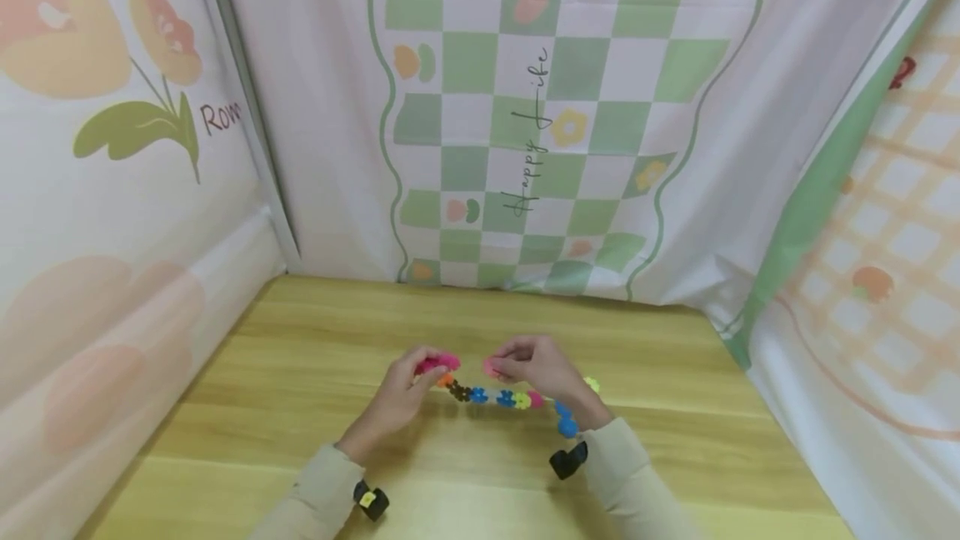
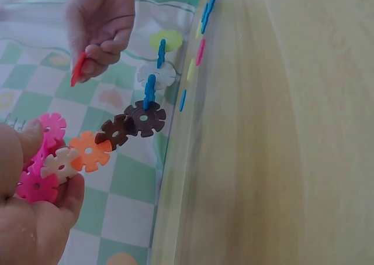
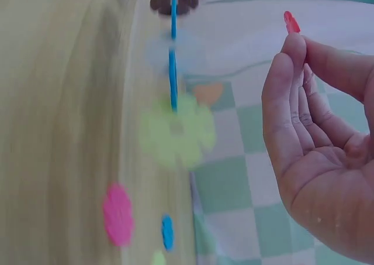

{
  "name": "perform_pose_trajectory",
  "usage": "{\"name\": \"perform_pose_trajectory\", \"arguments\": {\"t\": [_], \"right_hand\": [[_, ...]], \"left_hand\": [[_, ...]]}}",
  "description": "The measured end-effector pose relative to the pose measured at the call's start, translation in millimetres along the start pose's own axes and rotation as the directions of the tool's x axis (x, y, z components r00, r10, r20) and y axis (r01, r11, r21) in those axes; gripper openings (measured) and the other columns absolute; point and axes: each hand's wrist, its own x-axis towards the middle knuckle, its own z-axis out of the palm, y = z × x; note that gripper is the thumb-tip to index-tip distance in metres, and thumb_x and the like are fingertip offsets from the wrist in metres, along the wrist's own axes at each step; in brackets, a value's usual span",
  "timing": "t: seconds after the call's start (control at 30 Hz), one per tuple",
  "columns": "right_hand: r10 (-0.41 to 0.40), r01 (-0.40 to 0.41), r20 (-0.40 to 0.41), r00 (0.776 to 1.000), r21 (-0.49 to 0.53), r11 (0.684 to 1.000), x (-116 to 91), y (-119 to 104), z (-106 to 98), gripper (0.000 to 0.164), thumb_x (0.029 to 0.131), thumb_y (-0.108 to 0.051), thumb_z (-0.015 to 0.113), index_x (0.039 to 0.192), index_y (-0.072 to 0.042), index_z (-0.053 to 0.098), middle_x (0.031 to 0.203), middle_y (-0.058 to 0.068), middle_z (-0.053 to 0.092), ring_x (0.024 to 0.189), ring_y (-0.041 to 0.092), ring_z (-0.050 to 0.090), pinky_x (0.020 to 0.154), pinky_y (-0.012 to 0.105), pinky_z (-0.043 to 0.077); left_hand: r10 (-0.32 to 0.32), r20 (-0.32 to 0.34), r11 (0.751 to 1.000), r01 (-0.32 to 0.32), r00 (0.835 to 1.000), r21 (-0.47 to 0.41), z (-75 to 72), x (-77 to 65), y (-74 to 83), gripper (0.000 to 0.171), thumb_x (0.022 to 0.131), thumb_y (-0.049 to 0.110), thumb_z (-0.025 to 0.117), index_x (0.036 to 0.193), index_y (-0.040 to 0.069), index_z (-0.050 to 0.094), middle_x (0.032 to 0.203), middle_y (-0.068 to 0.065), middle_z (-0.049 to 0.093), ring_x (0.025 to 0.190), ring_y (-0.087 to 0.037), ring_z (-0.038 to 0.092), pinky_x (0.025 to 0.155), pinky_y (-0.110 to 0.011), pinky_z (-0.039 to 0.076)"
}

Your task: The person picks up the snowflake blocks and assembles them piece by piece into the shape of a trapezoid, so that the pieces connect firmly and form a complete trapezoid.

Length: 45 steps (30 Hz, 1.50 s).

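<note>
Disc chain (image 1: pixel 478 395) runs rightward from the orange disc (image 2: pixel 96 155), which I'm using as datum: browns first, then blue, whitish, blue, yellow-green. Can't tell if its far end touches the table (image 1: pixel 315 407).

Left hand (image 1: pixel 405 387) sits just left of datum, pinching the pink discs (image 2: pixel 29 183) between thumb and fingers, cream disc (image 2: pixel 54 161) showing beside them and touching datum. Reads as an anchor grip: clamping one end lets the rest stick out clear of my palm.

Right hand (image 1: pixel 543 369) is right of datum, grasping one red-pink disc (image 3: pixel 291 23) by its edge, thumb tip against forefinger tip. Probably edge-held so most of the rim is exposed. That disc is apart from the chain, right of datum and slightly farther from me.

Pose: forearms come in from my side, one each side of datum, fingertips angled toward each other. Right hand's other fingers bend loosely behind the pinch.

Pink piece (image 3: pixel 118 215) and blue piece (image 3: pixel 168 233) are well right of datum; look loose to me.
</note>
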Motion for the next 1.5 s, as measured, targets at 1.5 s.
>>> {"name": "perform_pose_trajectory", "arguments": {"t": [1.5], "right_hand": [[0.109, -0.110, 0.088, 0.990, 0.007, 0.994, 10, -28, 29, 0.017, 0.099, -0.014, 0.075, 0.109, 0.000, 0.077, 0.095, 0.012, 0.079, 0.083, 0.022, 0.078, 0.085, 0.044, 0.067]], "left_hand": [[0.093, 0.062, 0.946, -0.108, 0.994, 0.304, 1.5, 0.3, 11.0, 0.040, 0.093, 0.030, 0.082, 0.126, 0.010, 0.073, 0.120, -0.004, 0.076, 0.106, -0.017, 0.070, 0.092, -0.031, 0.061]]}}
